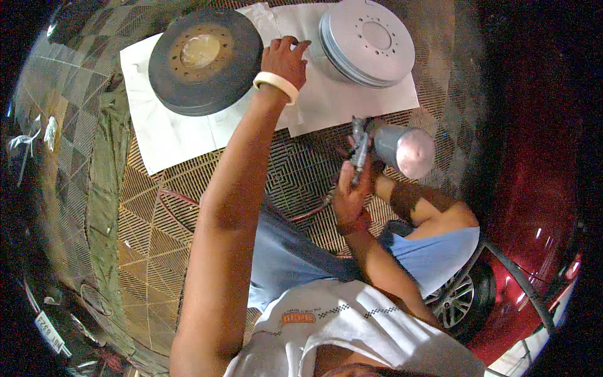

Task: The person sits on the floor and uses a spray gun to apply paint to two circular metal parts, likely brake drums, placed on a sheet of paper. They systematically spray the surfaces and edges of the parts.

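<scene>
Spray gun (360, 149) and orange-lettered white shirt (370, 327)

Bright in the middle, strongest on the white paper (169, 138) and the pale grey drum (370, 55), but dim and grainy toward the dark, bending rim, with small glints on the red car (534, 245).

A silvery spray gun (360, 146) is held upright-ish in the right hand (352, 196), near side of the discs, its grey cup jutting to the right, tipped so that the round, pinkish end shows. On white paper (169, 135) at the far left lies a black drum-like disc (169, 81), flat, with a brown, holed ring around its pale centre. A light grey disc (348, 31) lies flat at far right, its side ridged, small holes circling its round centre.
</scene>
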Available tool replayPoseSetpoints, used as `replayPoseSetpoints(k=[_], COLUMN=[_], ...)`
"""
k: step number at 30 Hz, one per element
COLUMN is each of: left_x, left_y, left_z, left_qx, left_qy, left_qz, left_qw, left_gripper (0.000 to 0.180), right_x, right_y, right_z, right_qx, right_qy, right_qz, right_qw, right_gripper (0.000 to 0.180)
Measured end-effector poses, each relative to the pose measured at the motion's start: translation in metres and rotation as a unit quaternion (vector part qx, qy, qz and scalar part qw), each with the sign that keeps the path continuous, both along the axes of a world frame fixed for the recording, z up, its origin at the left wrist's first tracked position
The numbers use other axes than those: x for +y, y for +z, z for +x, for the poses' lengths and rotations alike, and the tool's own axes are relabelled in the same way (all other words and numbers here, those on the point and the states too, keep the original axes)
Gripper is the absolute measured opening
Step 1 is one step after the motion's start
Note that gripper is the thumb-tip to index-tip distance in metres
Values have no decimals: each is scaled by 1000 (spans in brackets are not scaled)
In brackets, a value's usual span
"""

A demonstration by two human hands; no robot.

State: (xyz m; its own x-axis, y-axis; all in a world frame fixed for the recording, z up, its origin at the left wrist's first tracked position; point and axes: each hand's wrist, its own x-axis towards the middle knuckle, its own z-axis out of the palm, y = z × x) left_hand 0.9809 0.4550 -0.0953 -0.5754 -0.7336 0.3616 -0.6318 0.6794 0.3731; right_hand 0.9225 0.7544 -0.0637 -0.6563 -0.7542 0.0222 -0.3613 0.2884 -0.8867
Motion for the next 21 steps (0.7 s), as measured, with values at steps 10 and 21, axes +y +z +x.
replayPoseSetpoints(k=[10, 21], left_x=[28, 16], left_y=[9, -1], left_z=[23, 34], left_qx=[97, 119], left_qy=[15, 78], left_qz=[243, 204], left_qw=[965, 969], left_gripper=[35, 26], right_x=[-49, -95], right_y=[-35, -138], right_z=[-27, -13], right_qx=[-170, -158], right_qy=[35, -93], right_qz=[8, 43], right_qw=[985, 982], right_gripper=[61, 51])
